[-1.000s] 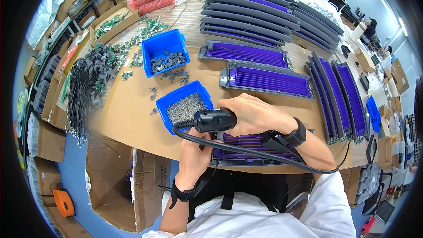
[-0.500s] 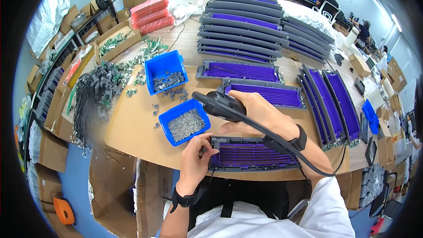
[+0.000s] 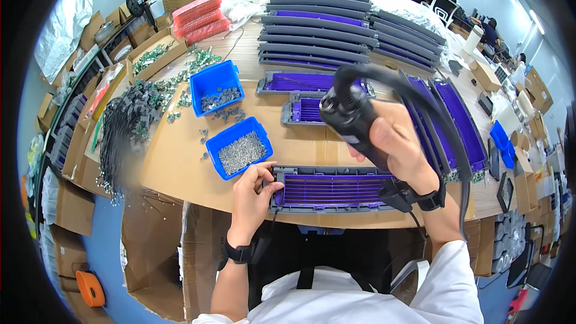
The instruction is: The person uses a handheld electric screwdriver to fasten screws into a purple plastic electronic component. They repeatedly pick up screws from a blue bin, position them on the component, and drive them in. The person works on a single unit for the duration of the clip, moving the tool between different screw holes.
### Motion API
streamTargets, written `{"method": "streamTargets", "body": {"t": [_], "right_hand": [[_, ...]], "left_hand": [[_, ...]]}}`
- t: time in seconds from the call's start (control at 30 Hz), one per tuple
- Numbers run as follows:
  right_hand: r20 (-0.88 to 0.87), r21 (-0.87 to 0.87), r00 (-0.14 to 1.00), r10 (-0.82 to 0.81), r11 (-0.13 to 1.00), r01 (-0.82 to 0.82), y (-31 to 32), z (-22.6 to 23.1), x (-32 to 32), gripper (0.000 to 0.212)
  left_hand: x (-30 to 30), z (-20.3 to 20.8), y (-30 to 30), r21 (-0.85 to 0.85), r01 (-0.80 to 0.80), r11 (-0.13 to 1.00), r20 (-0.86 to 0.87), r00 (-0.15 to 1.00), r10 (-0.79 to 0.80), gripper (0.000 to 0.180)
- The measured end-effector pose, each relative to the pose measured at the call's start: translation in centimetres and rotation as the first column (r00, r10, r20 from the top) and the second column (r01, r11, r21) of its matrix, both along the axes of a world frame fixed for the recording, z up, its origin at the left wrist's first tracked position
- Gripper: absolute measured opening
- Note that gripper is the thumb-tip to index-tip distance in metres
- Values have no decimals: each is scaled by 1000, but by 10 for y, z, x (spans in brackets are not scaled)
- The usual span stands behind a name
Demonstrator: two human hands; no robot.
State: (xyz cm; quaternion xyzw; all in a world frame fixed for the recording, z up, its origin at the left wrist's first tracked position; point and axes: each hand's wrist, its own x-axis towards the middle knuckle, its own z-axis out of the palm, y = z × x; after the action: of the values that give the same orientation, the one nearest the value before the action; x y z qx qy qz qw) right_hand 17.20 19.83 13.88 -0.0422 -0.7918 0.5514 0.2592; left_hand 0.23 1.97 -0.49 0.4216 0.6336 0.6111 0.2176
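On the table in front of me lies a long dark-grey panel with purple slats (image 3: 336,189). My left hand (image 3: 251,197) is closed at its left end, thumb and fingers pinching the frame's corner. Above the panel's right part, my right hand (image 3: 397,144) grips a black corded power screwdriver (image 3: 355,121), tilted with its cable end up and to the left. Its cord loops over my wrist, and its tip is hidden. A blue bin of small metal screws (image 3: 243,129) stands beyond my left hand.
Another blue bin (image 3: 210,78) holds dark small parts. Similar panels (image 3: 315,39) are stacked at the back, with more standing at the right (image 3: 462,121). Black wires (image 3: 117,138) and green circuit boards (image 3: 201,57) pile up at left. An open cardboard box (image 3: 153,252) stands below the table edge.
My right hand has moved right, and the screwdriver has swung more upright, away from my left hand. The left hand stays on the panel's left end. The whole view has shifted slightly.
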Motion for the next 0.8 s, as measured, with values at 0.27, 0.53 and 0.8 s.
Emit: {"method": "streamTargets", "body": {"t": [0.27, 0.53, 0.8], "right_hand": [[-285, -200, 958, 25, 976, -84, -24, 3, -26, 67], [-348, -294, 917, -197, 951, 93, -43, -12, -54, 22], [-324, -343, 914, -243, 931, 127, -45, -22, -64, 22]], "left_hand": [[2, -3, 2, 64, -25, 998, 28, 999, 24, 22], [2, 5, 0, 12, 1, 1000, -81, 997, 0, 32], [3, 5, 2, 28, -62, 998, -129, 990, 65, 31]]}}
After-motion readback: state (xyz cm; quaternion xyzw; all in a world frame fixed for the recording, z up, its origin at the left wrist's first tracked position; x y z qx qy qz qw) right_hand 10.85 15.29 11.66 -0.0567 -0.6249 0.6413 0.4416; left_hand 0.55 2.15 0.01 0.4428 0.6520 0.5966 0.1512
